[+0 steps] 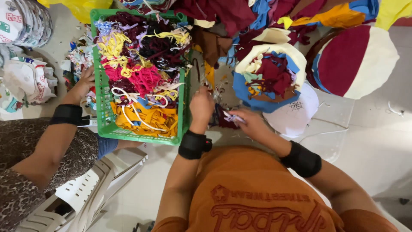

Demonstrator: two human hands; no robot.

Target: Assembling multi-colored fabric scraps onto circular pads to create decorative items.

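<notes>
Head view looks straight down on the person's left hand (201,105) and right hand (251,122), both wearing black wrist bands. The right hand's fingers close on a small pale fabric scrap (231,117), pinching it at its right end so that it sticks out toward the left hand. The left hand sits just left of that scrap, fingers curled down over dark maroon cloth pieces (221,120); whether it grips anything cannot be told. Just left of the left hand stands a green plastic crate (141,136) heaped with coloured strips. Beyond the pinch lies a round stack of fabric cut-outs (268,71). Another person's hand (85,81) rests at the crate's far left side.
</notes>
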